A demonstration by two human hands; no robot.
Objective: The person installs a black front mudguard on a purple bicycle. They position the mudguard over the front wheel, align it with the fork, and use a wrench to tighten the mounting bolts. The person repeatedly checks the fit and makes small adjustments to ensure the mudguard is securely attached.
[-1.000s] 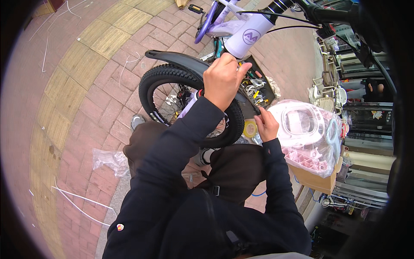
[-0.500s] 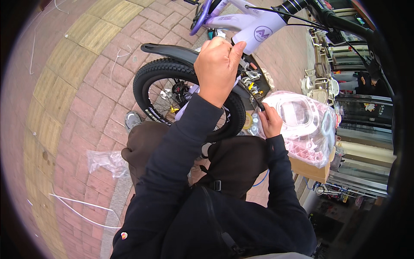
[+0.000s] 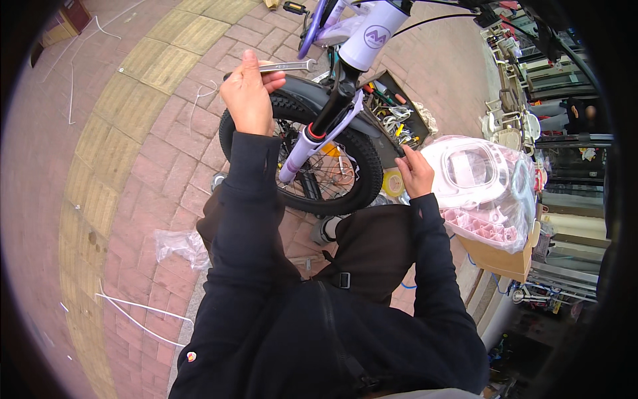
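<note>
My left hand (image 3: pixel 249 96) is raised to the left of a bicycle's front wheel. Its thumb and fingers are closed on a silver wrench (image 3: pixel 289 66), whose far end points right over the black fender (image 3: pixel 307 90). My right hand (image 3: pixel 417 174) sits to the right of the tyre (image 3: pixel 374 166), fingers curled round a short dark piece (image 3: pixel 401 152); its kind does not show. Between my hands stand the pale purple fork (image 3: pixel 299 156) and the head tube (image 3: pixel 367 40) of the frame. Part of the wheel is hidden behind my left sleeve.
Behind the wheel lies an open tray (image 3: pixel 419 126) of tools and small parts. A yellow tape roll (image 3: pixel 393 183) is near my right hand. At right, a cardboard box (image 3: pixel 508 263) carries a plastic-wrapped pink and white item (image 3: pixel 438 159). Clear plastic (image 3: pixel 183 249) and white straps (image 3: pixel 143 306) lie on the paving.
My left hand has moved left and down from in front of the frame, and the wrench in it now shows. The fork and wheel are turned differently. My right hand has stayed nearly in place.
</note>
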